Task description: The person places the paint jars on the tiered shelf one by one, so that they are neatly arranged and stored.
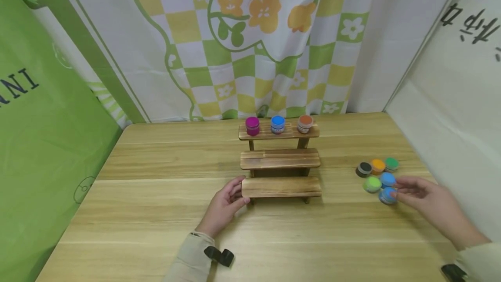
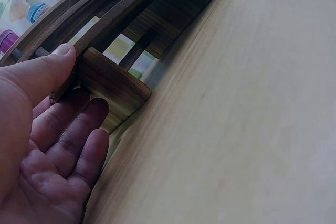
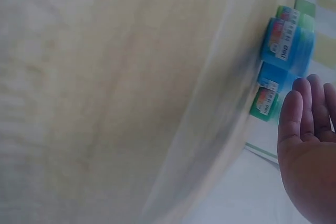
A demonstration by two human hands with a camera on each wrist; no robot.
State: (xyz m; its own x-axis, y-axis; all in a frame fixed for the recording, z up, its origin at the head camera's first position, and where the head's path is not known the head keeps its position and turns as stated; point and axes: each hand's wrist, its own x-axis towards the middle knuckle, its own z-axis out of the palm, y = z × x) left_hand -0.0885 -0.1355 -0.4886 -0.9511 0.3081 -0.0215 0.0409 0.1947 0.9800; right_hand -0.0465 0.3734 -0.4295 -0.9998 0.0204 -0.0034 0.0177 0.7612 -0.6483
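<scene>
A three-tier wooden display stand (image 1: 280, 187) stands on the table. My left hand (image 1: 224, 207) holds the left end of its lowest tier; in the left wrist view the thumb lies on the board's edge and the fingers are beneath it. Purple (image 1: 252, 126), blue (image 1: 278, 125) and orange-red (image 1: 305, 124) paint jars sit in a row on the top tier. At the right, my right hand (image 1: 430, 197) reaches to a cluster of small jars, fingertips right at two blue jars, the nearer one (image 1: 387, 196) and the farther one (image 1: 388, 180). Its fingers look straight in the right wrist view.
Beside the blue jars are light green (image 1: 372, 184), black (image 1: 364, 169), orange (image 1: 377, 166) and dark green (image 1: 391, 164) jars. A checked curtain (image 1: 270, 68) hangs behind the wooden table (image 1: 164, 212), with a green cloth (image 1: 47, 142) at left and a white one (image 1: 458, 112) at right.
</scene>
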